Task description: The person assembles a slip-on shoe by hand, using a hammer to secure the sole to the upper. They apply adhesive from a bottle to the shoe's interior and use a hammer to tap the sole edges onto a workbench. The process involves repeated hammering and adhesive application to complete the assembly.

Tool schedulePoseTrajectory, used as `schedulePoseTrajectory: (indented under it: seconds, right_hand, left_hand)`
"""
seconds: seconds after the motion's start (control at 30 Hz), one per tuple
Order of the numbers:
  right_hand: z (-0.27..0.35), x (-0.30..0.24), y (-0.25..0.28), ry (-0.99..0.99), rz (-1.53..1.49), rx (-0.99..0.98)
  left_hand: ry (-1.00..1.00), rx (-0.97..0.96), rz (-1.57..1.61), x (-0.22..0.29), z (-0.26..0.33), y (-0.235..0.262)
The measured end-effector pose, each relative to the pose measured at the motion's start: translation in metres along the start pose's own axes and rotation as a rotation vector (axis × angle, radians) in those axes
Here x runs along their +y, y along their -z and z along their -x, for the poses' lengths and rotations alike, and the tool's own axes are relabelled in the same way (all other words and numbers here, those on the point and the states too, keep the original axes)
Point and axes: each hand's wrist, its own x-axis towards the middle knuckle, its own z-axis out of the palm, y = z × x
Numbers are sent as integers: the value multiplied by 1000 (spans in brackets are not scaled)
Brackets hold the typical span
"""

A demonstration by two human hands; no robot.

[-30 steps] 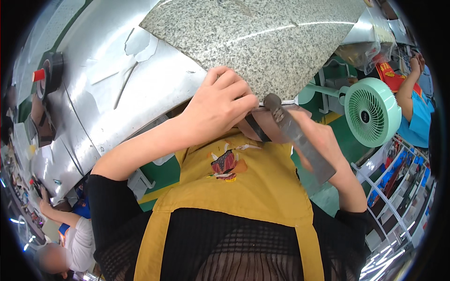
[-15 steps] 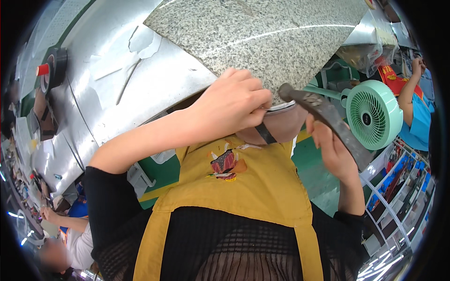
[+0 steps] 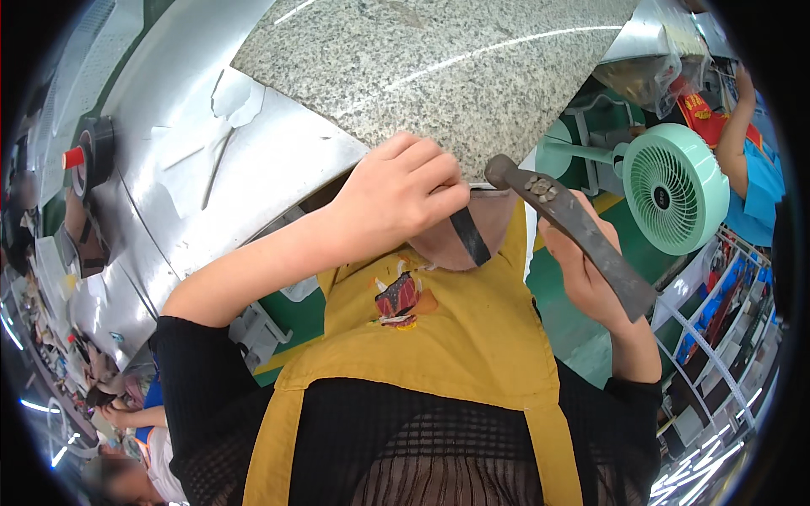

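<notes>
While the left grip (image 3: 409,190) pinches the soft-looking brown piece (image 3: 498,223), best held by its edge, at the stone desk (image 3: 439,80)'s near corner, the right grip (image 3: 588,291) holds a heavy-looking hammer (image 3: 584,233).

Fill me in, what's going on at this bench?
A person in a yellow apron is working at the near corner of a speckled stone slab. The left hand holds a brown piece with a black strip across it, at the slab's edge. The right hand grips a hammer, its rounded end by that corner; whether it touches anything is unclear. A green fan is off to the right.
</notes>
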Motion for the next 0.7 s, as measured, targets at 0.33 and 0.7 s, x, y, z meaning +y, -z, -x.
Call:
schedulePoseTrajectory:
  seconds: [0.33,0.7]
  right_hand:
    - [-7,-5,3,50,213,-89]
    - [-10,-12,3,-39,103,-136]
  left_hand:
    - [-116,22,-74,-4,-1,2]
    - [-173,20,5,-16,4,8]
